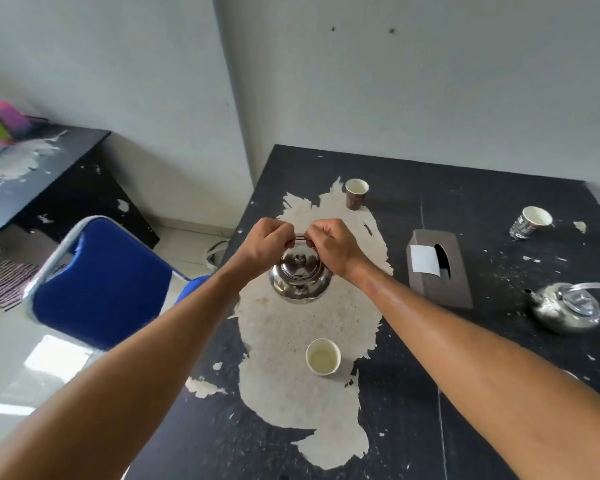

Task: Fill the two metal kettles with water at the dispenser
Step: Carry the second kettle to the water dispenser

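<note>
Kettle, rigid slick steel, prob. light; left hand & right hand both gripped its thin handle.

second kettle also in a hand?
No. The second kettle sits on the table at the right, while both hands grip the handle of the first kettle.

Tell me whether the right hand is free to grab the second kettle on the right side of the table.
Probably not yet: the right hand and left hand both grip the handle of the held kettle. The second kettle stands unobstructed on the table.
</note>
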Motion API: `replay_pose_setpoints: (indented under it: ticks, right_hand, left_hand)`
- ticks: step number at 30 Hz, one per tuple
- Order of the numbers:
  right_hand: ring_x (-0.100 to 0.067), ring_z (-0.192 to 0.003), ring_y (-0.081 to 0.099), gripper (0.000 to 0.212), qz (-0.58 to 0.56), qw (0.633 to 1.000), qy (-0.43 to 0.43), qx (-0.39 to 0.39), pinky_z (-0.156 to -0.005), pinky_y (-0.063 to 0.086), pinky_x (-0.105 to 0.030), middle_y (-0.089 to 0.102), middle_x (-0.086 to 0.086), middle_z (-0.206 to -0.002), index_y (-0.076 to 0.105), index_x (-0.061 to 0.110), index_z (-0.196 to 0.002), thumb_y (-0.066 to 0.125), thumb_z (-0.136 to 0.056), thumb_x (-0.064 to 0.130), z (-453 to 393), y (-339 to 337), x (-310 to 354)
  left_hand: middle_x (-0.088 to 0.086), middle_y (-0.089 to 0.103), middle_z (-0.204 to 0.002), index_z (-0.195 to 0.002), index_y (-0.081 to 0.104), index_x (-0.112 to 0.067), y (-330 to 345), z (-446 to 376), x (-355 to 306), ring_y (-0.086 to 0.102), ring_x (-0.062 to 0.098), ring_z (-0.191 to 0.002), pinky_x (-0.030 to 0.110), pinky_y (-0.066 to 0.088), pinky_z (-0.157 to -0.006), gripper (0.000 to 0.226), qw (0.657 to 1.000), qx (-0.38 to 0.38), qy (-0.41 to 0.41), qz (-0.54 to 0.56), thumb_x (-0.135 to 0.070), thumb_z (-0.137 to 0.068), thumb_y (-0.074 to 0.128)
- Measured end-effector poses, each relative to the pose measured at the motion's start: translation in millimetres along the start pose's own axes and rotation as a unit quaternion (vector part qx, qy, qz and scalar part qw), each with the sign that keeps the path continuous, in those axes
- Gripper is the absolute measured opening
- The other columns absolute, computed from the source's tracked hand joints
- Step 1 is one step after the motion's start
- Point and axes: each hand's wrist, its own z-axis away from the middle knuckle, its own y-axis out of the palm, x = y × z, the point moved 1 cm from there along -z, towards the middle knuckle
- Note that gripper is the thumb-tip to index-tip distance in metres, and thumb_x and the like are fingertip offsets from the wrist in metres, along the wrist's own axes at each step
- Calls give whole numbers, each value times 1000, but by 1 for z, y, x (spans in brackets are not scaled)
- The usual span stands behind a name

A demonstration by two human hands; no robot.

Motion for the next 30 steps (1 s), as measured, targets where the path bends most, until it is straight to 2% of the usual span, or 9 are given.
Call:
replay_pose_setpoints:
  ticks: [3, 6, 8, 17, 20, 23, 25, 28, 30]
  right_hand:
    - [-3, -44, 33, 44, -2, 1000, -20, 21, -46, 31, -18, 38, 14, -45, 38, 16, -52, 50, -94, 9, 6, 31, 30]
    - [-10, -50, 36, 39, -3, 999, -33, 43, -50, 32, -29, 41, 1, -51, 39, 2, -56, 50, -90, 16, 9, 71, 59]
    - [-14, -54, 38, 38, -1, 998, -42, 55, -53, 33, -32, 42, -6, -56, 41, -5, -61, 49, -90, 18, 9, 101, 75]
    - [-17, -53, 33, 40, -8, 995, -69, 77, -51, 29, -32, 36, -9, -55, 40, -9, -61, 49, -90, 18, -8, 263, 142]
    - [-17, -50, 31, 41, -13, 994, -70, 87, -49, 28, -31, 35, -8, -53, 40, -8, -60, 49, -91, 17, -19, 320, 164]
    - [-15, -50, 32, 39, -17, 994, -64, 84, -51, 29, -32, 36, -7, -52, 43, -2, -57, 49, -91, 16, -33, 379, 186]
    - [-14, -48, 32, 39, -21, 994, -61, 85, -50, 29, -32, 37, -5, -51, 42, -1, -56, 49, -91, 16, -46, 414, 199]
    - [-6, -42, 32, 39, -30, 993, -65, 89, -46, 31, -23, 39, 10, -45, 44, 6, -55, 50, -93, 13, -66, 467, 219]
    - [-4, -42, 33, 40, -26, 993, -67, 91, -46, 32, -18, 40, 8, -46, 45, 9, -56, 51, -95, 11, -81, 499, 232]
  left_hand:
    - [3, 35, -55, -56, 47, -12, -35, 31, -2, 28, 8, -45, 21, 26, -43, 34, 999, -41, -22, 2, -12, -90, 52]
    - [2, 34, -54, -54, 45, -14, -77, 59, 4, 28, 11, -47, 24, 26, -44, 31, 996, -78, -33, 10, -18, -84, 51]
    - [6, 36, -57, -60, 50, -7, -108, 76, 11, 29, 11, -47, 25, 27, -45, 28, 995, -87, -39, 2, -17, -86, 51]
    - [12, 47, -66, -66, 54, 8, -262, 128, 78, 40, 23, -62, 34, 34, -58, 38, 994, -97, -53, -3, -26, -82, 50]
    - [12, 47, -67, -68, 52, 12, -317, 141, 102, 40, 22, -60, 37, 34, -58, 40, 993, -102, -57, 5, -27, -80, 50]
    - [13, 48, -64, -67, 57, 2, -376, 149, 127, 42, 20, -55, 34, 36, -56, 33, 992, -103, -68, -11, -25, -85, 53]
    - [13, 48, -63, -65, 57, -4, -413, 152, 141, 42, 20, -57, 35, 36, -60, 29, 992, -100, -70, -13, -27, -81, 52]
    - [15, 50, -65, -69, 56, 10, -467, 152, 167, 46, 22, -61, 37, 39, -63, 42, 992, -98, -72, -14, -30, -80, 50]
    - [14, 51, -65, -69, 57, 12, -500, 153, 181, 47, 22, -59, 33, 40, -61, 44, 992, -104, -69, -9, -30, -80, 49]
